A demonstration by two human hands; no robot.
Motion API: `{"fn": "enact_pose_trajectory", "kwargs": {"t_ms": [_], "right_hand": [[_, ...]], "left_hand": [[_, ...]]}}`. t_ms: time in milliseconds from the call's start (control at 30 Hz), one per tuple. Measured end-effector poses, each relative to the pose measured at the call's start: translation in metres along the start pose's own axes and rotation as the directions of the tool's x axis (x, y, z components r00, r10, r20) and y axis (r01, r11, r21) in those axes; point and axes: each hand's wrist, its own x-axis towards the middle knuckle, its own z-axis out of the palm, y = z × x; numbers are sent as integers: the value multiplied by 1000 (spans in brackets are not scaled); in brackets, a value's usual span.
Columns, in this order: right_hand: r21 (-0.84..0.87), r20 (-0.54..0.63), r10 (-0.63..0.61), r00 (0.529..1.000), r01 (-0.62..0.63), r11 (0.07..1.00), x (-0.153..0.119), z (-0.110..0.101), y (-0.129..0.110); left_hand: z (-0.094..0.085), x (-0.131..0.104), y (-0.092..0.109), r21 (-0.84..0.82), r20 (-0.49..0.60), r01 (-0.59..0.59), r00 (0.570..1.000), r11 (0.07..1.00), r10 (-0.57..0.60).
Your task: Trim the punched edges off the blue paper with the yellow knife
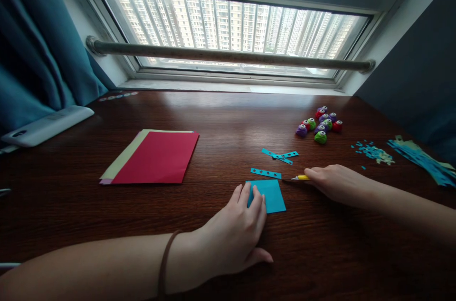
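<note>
Desk point(221, 158), three strips point(264, 173), left grip point(235, 227) apart on one sheet point(273, 196), right grip point(340, 186) clamping one knife point(302, 177)

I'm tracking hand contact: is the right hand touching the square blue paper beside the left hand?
Apart. The head view shows bare wooden tabletop between the right hand and the square blue paper.

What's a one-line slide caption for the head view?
Left hand rests on blue paper; right hand holds a yellow pointed tool near punched blue strips on a brown table.
</note>
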Motion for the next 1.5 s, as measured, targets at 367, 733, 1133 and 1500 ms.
{"fn": "enact_pose_trajectory", "kwargs": {"t_ms": [367, 733, 1133, 1500], "right_hand": [[541, -281, 322, 904, -128, 831, -48, 12, 19], [916, 43, 800, 598, -343, 208, -117, 57, 56], [686, -79, 831, 550, -575, 446, -123, 68, 74], [423, -279, 695, 663, -565, 709, -98, 58, 59]], "left_hand": [[5, 0, -2, 3, -34, -20, 999, 1000, 20], [11, 0, -3, -46, -59, -31, 998, 998, 28], [11, -2, 0, -24, -71, 8, 997, 1000, -10], [10, -1, 0, 3, -76, 16, 997, 1000, -16]]}}
